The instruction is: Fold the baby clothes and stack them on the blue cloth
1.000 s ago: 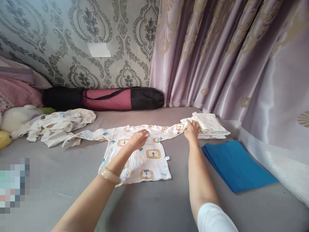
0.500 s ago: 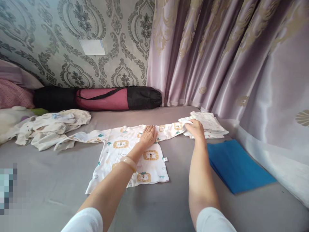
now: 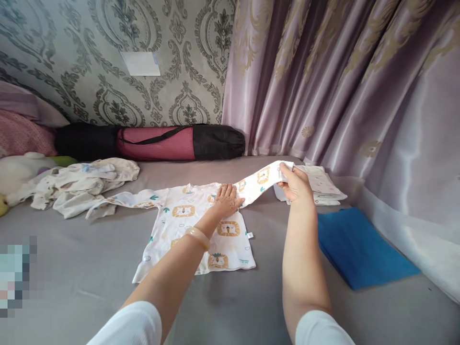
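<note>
Baby shirt (image 3: 187, 225): thin printed cloth, looking soft and matt, lying mostly smooth.
Bed (image 3: 89, 268): grey sheet, showing matt and creasing faintly.
Curtain (image 3: 341, 72): satin-like fabric, shining glossy along its folds.
Blue cloth (image 3: 362, 249): lying smooth and matt.
Bangle (image 3: 196, 235): hard, translucent, gleaming glossy; stone or plastic cannot be told.
Wallpaper (image 3: 72, 57): patterned, giving a faint sheen.
Roll bag (image 3: 158, 143): matt black fabric ends, pink middle looking woven.
Garment heap (image 3: 82, 184): matt cloth, lying rumpled.
</note>
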The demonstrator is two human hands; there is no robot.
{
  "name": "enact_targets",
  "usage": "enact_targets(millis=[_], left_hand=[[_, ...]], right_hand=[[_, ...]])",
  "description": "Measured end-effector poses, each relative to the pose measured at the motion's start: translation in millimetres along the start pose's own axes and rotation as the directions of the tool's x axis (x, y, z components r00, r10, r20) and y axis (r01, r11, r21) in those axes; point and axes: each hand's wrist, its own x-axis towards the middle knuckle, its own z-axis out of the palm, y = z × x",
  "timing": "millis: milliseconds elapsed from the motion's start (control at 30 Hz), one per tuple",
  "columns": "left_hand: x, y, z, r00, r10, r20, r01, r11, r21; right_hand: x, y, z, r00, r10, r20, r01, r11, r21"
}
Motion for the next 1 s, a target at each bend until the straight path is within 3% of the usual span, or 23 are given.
enact_targets(millis=[133,200,367,433,533,600,667,767,867,967,1000], left_hand=[[1.5,1.3,-4.8,0.998,-0.029,0.047,0.031,0.998,-0.062],[3.4,1.5,-11.0,0.995,-0.052,0.088,0.068,0.979,-0.192],[2.0,-10.8,-37.3,0.98,-0.115,0.163,0.191,0.779,-0.597],[-5.4,-21.1,-50.0,0.968,-0.198,0.158,0.247,0.6,-0.761],[-22.5,-37.9,-69.6,0.918,-0.337,0.211,0.262,0.112,-0.959],[-35.8,-48.1,-82.6,0.893,-0.359,0.272,0.246,-0.116,-0.962],[-49.4,-56.9,-94.3,0.875,-0.358,0.325,0.242,-0.258,-0.935],[-67.6,-68.7,-106.3,0.859,-0.352,0.371,0.227,-0.388,-0.893],[-79.3,-80.0,-109.5,0.848,-0.329,0.416,0.234,-0.472,-0.85],[-84.0,-89.3,-106.0,0.834,-0.315,0.452,0.233,-0.542,-0.807],[-84.6,-91.5,-104.0,0.827,-0.322,0.46,0.228,-0.555,-0.8]], right_hand=[[-9.9,-5.7,15.2,0.996,0.054,0.064,-0.061,0.992,0.109],[-13.9,-7.7,20.9,0.994,0.071,0.086,-0.083,0.987,0.14],[-21.4,-8.9,29.4,0.988,0.081,0.128,-0.101,0.982,0.158],[-24.2,-8.6,31.9,0.986,0.079,0.144,-0.101,0.983,0.153],[-28.9,-7.5,38.4,0.978,0.059,0.202,-0.088,0.986,0.139],[-32.7,-5.5,46.1,0.969,0.058,0.239,-0.086,0.991,0.105],[-38.0,-1.1,57.6,0.962,0.068,0.265,-0.087,0.994,0.061],[-52.3,13.0,81.6,0.946,0.058,0.318,-0.065,0.998,0.013],[-74.2,34.0,107.3,0.877,0.028,0.48,-0.037,0.999,0.009],[-90.9,50.9,122.1,0.713,0.099,0.694,-0.083,0.995,-0.057],[-92.3,53.5,122.7,0.681,0.133,0.72,-0.09,0.991,-0.098]])
